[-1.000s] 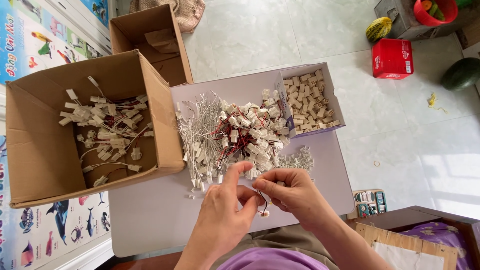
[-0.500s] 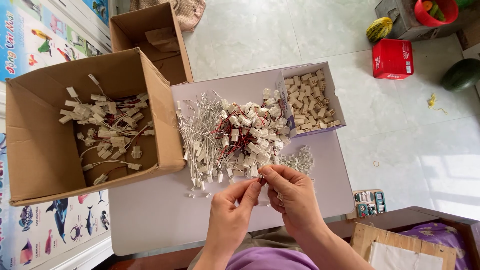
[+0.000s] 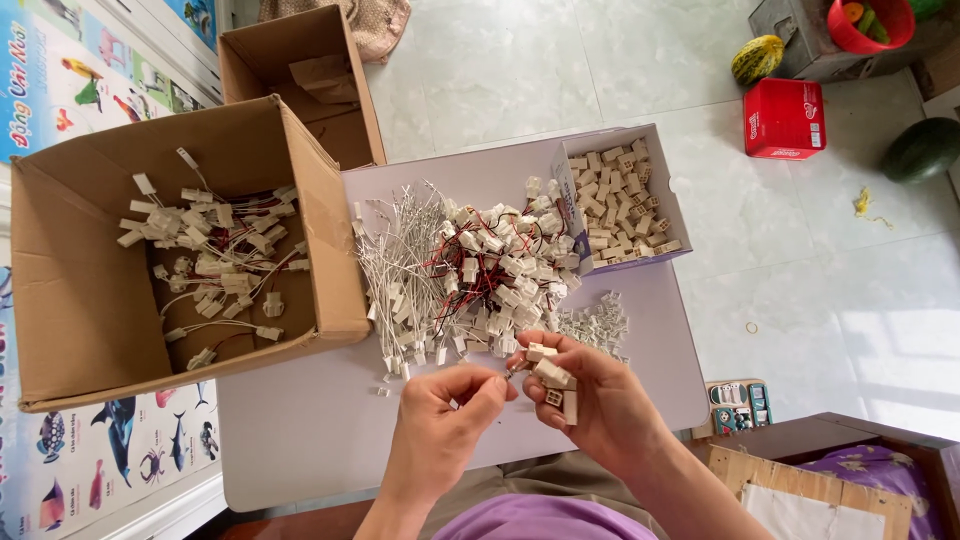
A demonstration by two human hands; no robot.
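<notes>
My right hand (image 3: 590, 400) holds a few small white plastic connectors (image 3: 552, 372) against the palm and fingertips. My left hand (image 3: 445, 420) pinches a thin wire end that meets the connectors at the fingertips. Both hands hover over the near edge of a pale work board (image 3: 300, 430). Just beyond them lies a tangled pile of white and red wired connectors (image 3: 470, 280). A small heap of loose white connector pieces (image 3: 595, 325) sits to the right of my hands.
A large open cardboard box (image 3: 90, 310) at the left holds finished wired connectors. A second open cardboard box (image 3: 300, 80) stands behind it. A shallow tray of beige connector housings (image 3: 620, 200) sits at the board's far right. A red box (image 3: 785, 118) rests on the tiled floor.
Both hands have drawn slightly closer together, and the white connectors in my right hand now show more plainly. The left fingertips have moved to the connectors.
</notes>
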